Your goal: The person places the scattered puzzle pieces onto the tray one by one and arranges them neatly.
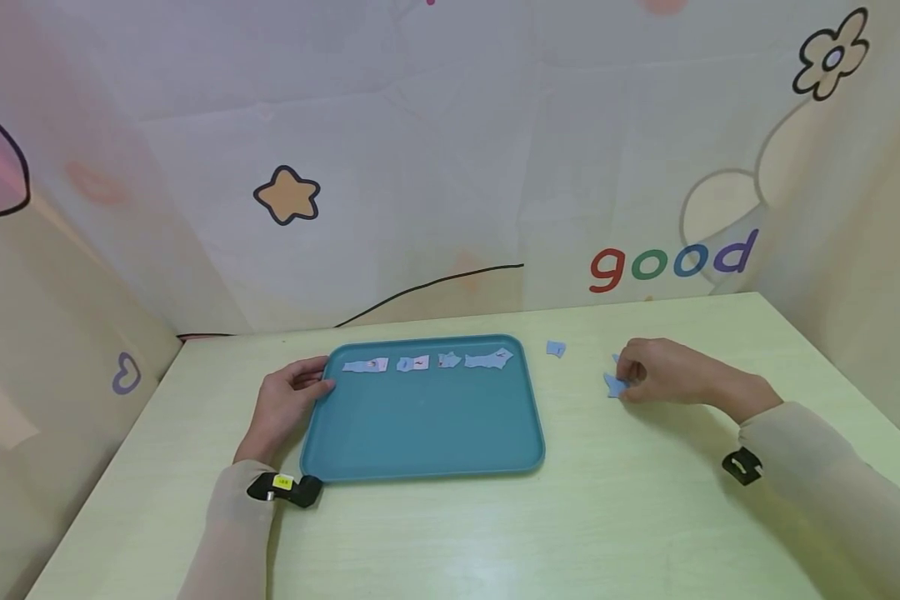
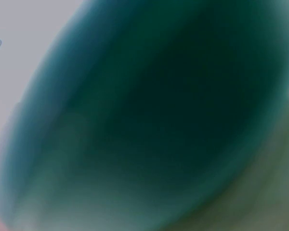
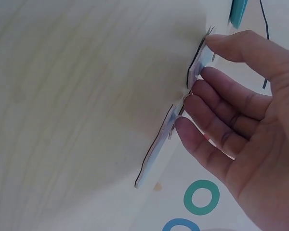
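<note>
In the head view my left hand (image 1: 281, 407) holds the left rim of a teal tray (image 1: 420, 433), thumb and fingers at its edge. Blurred teal fills much of the left wrist view. A row of irregular light-blue card pieces (image 1: 487, 359) lies along the tray's far side, some with pale pink parts and small marks. Right of the tray, my right hand (image 1: 667, 371) is low over the table, thumb and index finger at a small light-blue card piece (image 1: 613, 386). From the right wrist, the thumb and index finger pinch this card piece (image 3: 200, 60), its edge facing the camera.
One blue card piece (image 1: 556, 348) lies on the table between the tray and my right hand. Another card piece (image 3: 156, 144) shows near my outer fingers in the right wrist view. A patterned curtain (image 1: 420, 208) stands behind the pale wooden table (image 1: 495, 533).
</note>
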The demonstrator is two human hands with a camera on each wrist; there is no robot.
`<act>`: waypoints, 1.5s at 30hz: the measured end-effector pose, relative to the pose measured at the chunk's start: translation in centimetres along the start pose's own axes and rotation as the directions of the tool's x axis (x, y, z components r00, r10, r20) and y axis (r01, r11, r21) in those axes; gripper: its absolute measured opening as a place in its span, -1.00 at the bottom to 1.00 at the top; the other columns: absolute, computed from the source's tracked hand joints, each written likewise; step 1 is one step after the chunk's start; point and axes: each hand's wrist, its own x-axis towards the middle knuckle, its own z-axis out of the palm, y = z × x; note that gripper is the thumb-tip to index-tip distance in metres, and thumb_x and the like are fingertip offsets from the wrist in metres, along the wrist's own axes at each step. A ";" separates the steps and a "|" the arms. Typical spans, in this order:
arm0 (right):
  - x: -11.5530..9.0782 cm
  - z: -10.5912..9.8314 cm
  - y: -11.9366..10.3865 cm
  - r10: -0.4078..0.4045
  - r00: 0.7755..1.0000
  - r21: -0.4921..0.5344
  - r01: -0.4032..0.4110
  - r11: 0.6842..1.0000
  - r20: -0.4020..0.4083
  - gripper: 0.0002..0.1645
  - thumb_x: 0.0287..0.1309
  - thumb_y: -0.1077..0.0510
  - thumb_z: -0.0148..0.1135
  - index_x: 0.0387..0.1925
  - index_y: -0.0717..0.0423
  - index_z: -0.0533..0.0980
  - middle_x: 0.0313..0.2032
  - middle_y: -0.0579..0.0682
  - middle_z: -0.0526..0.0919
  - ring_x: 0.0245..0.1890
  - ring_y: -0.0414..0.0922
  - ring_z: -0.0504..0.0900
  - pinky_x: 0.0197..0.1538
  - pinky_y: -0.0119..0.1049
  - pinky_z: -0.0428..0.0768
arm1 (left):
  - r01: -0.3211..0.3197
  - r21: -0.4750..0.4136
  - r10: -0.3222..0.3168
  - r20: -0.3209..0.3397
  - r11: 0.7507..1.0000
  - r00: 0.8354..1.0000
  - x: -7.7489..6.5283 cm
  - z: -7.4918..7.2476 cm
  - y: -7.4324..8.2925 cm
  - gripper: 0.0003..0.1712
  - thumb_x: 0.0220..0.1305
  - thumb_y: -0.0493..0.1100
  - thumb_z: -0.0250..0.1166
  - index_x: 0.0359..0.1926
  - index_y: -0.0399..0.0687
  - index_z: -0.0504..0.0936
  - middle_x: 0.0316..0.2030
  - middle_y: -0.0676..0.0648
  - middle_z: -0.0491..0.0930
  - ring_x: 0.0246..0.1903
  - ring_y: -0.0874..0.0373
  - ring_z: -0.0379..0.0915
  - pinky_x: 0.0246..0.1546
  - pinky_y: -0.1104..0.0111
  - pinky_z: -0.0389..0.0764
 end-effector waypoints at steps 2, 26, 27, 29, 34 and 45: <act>0.0 0.0 -0.2 0.003 1.000 0.004 -0.003 1.000 -0.002 -0.71 0.19 0.14 0.57 -0.15 0.17 0.66 -0.18 -0.04 0.64 -0.18 -0.04 0.56 0.05 0.00 0.68 | -0.003 0.003 0.003 -0.001 1.000 1.000 0.0 0.0 0.0 -0.44 0.51 -0.23 0.35 0.45 -0.24 0.52 0.22 -0.29 0.60 0.21 -0.13 0.53 0.29 0.08 0.57; 1.7 0.5 -3.8 -0.119 0.983 0.057 0.128 0.990 -0.138 -0.72 0.26 0.16 0.49 -0.09 0.21 0.62 -0.18 -0.05 0.68 -0.12 -0.01 0.63 0.03 -0.03 0.68 | 0.006 0.005 -0.006 0.000 1.000 1.000 0.0 0.1 0.1 -0.44 0.51 -0.23 0.35 0.45 -0.23 0.52 0.23 -0.29 0.59 0.22 -0.15 0.53 0.30 0.07 0.56; 1.9 0.5 -4.1 -0.121 0.983 0.061 0.131 0.989 -0.137 -0.71 0.26 0.16 0.49 -0.09 0.21 0.61 -0.18 -0.05 0.68 -0.11 0.00 0.64 0.03 -0.03 0.69 | 0.007 0.004 -0.007 -0.001 1.000 1.000 0.1 0.1 0.1 -0.44 0.51 -0.23 0.35 0.45 -0.23 0.52 0.23 -0.29 0.59 0.22 -0.14 0.53 0.30 0.06 0.56; 2.3 0.5 -4.7 -0.123 0.983 0.066 0.133 0.989 -0.133 -0.71 0.26 0.16 0.49 -0.07 0.21 0.61 -0.17 -0.04 0.68 -0.10 0.01 0.64 0.04 -0.03 0.69 | 0.009 0.002 -0.009 0.000 1.000 1.000 0.1 0.1 0.1 -0.44 0.51 -0.23 0.35 0.45 -0.23 0.52 0.23 -0.29 0.59 0.22 -0.14 0.52 0.30 0.07 0.55; 3.4 0.7 -6.2 -0.127 0.985 0.063 0.135 0.989 -0.121 -0.69 0.27 0.15 0.50 -0.05 0.20 0.61 -0.15 -0.03 0.68 -0.08 0.03 0.65 0.06 -0.05 0.71 | 0.009 0.002 -0.009 0.000 1.000 1.000 0.1 0.1 0.1 -0.44 0.51 -0.23 0.35 0.45 -0.23 0.52 0.23 -0.29 0.59 0.22 -0.14 0.53 0.30 0.06 0.56; 6.0 1.6 -9.7 -0.223 0.969 0.050 0.230 0.972 -0.109 -0.72 0.25 0.16 0.52 -0.08 0.18 0.65 -0.16 -0.06 0.66 -0.09 0.02 0.65 0.05 -0.10 0.71 | 0.008 -0.029 -0.008 -0.005 1.000 1.000 0.0 0.2 0.1 -0.45 0.48 -0.25 0.36 0.43 -0.23 0.54 0.19 -0.27 0.61 0.18 -0.11 0.54 0.25 0.11 0.57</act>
